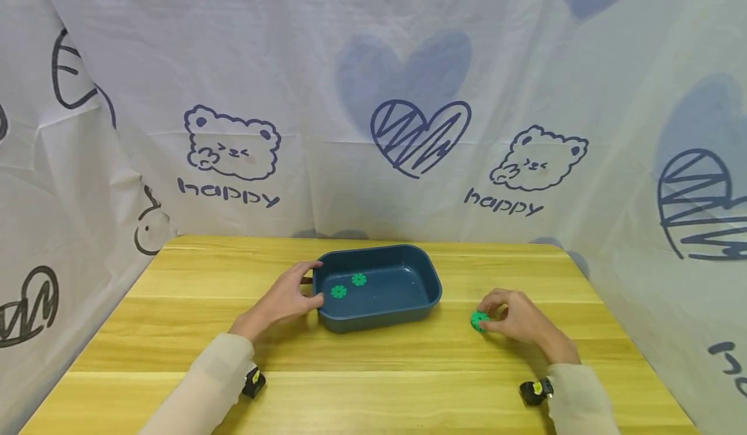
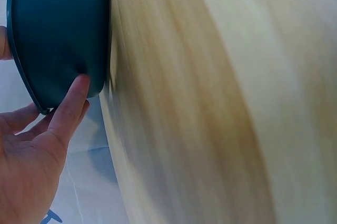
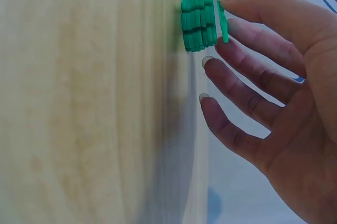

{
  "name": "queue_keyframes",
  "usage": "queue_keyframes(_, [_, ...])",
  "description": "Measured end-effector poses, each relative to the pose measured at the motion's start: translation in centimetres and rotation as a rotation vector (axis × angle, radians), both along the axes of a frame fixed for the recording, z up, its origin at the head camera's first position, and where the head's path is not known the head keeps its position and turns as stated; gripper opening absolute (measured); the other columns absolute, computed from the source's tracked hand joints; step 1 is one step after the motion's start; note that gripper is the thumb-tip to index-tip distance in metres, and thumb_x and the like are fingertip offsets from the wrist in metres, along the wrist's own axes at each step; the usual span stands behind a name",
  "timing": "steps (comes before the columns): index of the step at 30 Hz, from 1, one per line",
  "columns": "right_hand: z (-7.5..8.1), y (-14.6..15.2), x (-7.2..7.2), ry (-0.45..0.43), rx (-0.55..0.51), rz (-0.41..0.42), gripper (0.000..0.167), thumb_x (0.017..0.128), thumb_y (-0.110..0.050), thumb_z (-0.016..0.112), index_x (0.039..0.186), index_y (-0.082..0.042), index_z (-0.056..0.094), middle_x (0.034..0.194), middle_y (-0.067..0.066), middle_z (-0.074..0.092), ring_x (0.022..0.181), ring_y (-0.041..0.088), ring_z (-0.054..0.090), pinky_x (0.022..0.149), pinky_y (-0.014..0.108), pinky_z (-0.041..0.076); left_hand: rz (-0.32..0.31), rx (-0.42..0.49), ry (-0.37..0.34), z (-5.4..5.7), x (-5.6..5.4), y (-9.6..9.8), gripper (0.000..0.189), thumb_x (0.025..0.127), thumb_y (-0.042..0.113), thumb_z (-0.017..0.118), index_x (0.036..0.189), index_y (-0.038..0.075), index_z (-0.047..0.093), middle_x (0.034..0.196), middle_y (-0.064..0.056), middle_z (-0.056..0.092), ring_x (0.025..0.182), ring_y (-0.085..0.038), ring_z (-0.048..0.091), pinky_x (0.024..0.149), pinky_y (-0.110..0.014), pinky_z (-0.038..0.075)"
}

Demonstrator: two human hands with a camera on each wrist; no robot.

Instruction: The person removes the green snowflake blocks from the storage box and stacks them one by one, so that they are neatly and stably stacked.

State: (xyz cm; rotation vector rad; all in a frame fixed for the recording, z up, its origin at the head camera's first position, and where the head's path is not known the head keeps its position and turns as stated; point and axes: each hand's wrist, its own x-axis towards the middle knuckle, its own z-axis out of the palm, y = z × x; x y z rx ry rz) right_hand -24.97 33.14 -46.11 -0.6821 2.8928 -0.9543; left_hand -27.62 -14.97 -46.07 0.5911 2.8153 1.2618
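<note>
My left hand grips the left end of a dark blue-green plastic basin, thumb on its side wall and fingers at the rim. Two green notched discs lie flat on the basin floor toward the left. To the right of the basin, my right hand pinches a thin green notched disc between thumb and fingers. In the right wrist view, a narrow gap parts this disc from the stack of similar green discs standing on the table. The other right fingers extend loosely.
The light wooden table meets a white curtain with hearts and bears printed on it along its back edge. Curtain also hangs at both sides. A small black wrist camera sits by the right sleeve, another wrist camera by the left.
</note>
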Motion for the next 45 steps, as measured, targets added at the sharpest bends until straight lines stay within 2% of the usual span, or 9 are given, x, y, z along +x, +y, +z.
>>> queue_keyframes(25, [-0.2,-0.4,-0.19,0.021,0.063,-0.057,0.018,0.083,-0.022,0.087,0.093,-0.011,0.076,0.095,-0.001,0.072,0.084,0.011,0.064,0.072,0.022,0.057,0.01,-0.01,-0.013,0.01,-0.04,-0.03,0.067,0.089,0.019,0.072,0.149,0.001,0.048,0.153,-0.023,0.05,0.128,-0.042,0.062,0.109,-0.056,0.052])
queue_keyframes(45, [0.14,-0.56,0.04,0.026,0.068,-0.032,0.015,0.084,-0.023,0.086,0.091,-0.013,0.077,0.098,-0.001,0.073,0.084,0.01,0.064,0.071,0.022,0.056,0.013,-0.018,-0.01,0.12,0.04,0.01,0.067,0.089,0.019,0.071,0.149,0.001,0.049,0.154,-0.023,0.05,0.13,-0.042,0.06,0.11,-0.057,0.051])
